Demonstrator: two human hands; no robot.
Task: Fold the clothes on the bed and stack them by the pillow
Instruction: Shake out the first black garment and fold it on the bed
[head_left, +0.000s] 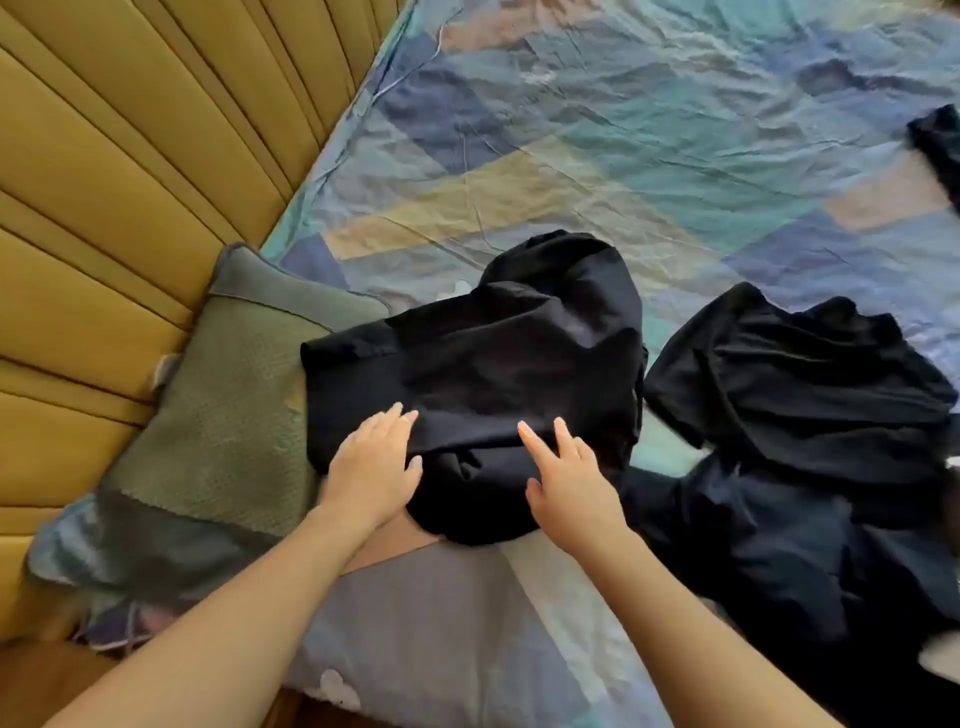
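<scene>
**A:** What's under your hands?

**B:** Black garment (483, 374), centre of frame. Roughly folded, lumpy, one rounded hump at its upper end. Its left edge overlaps the green pillow (218, 415); the rest lies on the patchwork bedsheet (623, 156).

**A:** Hands?

**B:** My left hand (371, 467) lies flat on the garment's lower left edge, fingers together, palm down. My right hand (571, 483) rests on the lower middle, fingers loosely spread, two extended. Neither is pinching the fabric.

**A:** What can't you make out?

**B:** Garment type: all black, no seams or collar readable. Same for the crumpled black pile (789, 441) at right, which runs off the right and bottom edges; can't say whether it's one piece or more. Another black scrap (935, 145) is cut off at the upper right edge.

**A:** Orientation?

**B:** Long axis runs from lower left to upper right, hump end pointing away from me. The mustard padded headboard (104, 208) fills the upper left of the frame.
</scene>
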